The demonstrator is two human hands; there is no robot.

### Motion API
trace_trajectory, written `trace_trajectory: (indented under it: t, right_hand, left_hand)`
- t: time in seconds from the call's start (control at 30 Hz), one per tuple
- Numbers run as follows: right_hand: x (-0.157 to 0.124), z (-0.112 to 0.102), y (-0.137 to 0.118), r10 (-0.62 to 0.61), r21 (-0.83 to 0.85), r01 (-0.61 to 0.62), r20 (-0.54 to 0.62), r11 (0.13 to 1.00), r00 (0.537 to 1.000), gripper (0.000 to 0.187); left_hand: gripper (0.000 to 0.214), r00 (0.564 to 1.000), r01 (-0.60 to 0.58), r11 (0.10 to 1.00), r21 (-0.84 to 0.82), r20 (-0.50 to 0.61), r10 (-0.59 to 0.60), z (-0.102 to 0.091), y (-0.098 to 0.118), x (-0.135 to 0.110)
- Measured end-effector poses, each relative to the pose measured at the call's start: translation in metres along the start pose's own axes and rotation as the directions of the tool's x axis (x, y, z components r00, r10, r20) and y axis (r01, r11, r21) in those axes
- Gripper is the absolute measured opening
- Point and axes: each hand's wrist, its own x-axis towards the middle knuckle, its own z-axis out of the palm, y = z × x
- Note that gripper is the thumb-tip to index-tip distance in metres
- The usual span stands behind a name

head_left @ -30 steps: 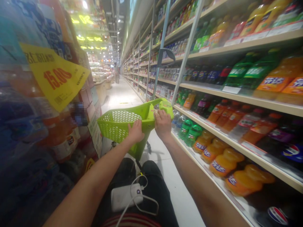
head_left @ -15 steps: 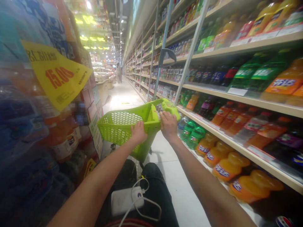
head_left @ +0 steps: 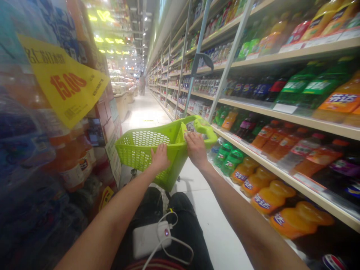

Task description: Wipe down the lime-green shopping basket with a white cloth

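A lime-green plastic shopping cart (head_left: 176,165) stands at an angle in the aisle in front of me, its basket with hexagonal holes pointing left. On the cart's near side, my left hand (head_left: 161,156) is closed over the upper rim; its fingertips go out of sight behind the edge. My right hand (head_left: 196,147) grips the corner of the rim just below the green handle (head_left: 206,131). A white power bank (head_left: 152,240) with a white cable (head_left: 180,240) lies on my lap.
Shelves of soft drink bottles (head_left: 274,197) run along the right. Stacked bottle packs with a yellow price sign (head_left: 67,82) rise close on the left. The tiled floor (head_left: 140,107) leads ahead towards a distant person (head_left: 142,83).
Both hands have shifted slightly left with the rim between them. The cart has turned a little, and its handle end now reaches further right.
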Motion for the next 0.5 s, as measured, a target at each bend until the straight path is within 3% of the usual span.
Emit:
trace_trajectory:
  t: [0.17, 0.33, 0.5]
  right_hand:
    - [0.001, 0.004, -0.001, 0.077, -0.031, -0.078, -0.024, 0.996, 0.997, 0.039]
    - [-0.003, 0.012, -0.012, -0.009, 0.0, 0.009, 0.006, 1.0, 1.0, 0.039]
    - [-0.004, 0.004, 0.007, 0.002, -0.016, -0.003, -0.009, 1.0, 1.0, 0.042]
  left_hand:
    - [0.081, 1.0, -0.011, 1.0, 0.011, 0.003, 0.011, 0.006, -0.001, 0.002]
    - [0.079, 0.999, -0.031, 0.999, 0.007, -0.013, 0.031, 0.005, 0.0, 0.0]
    - [0.078, 0.998, 0.061, 0.998, 0.001, 0.026, -0.061, 0.003, -0.013, 0.001]
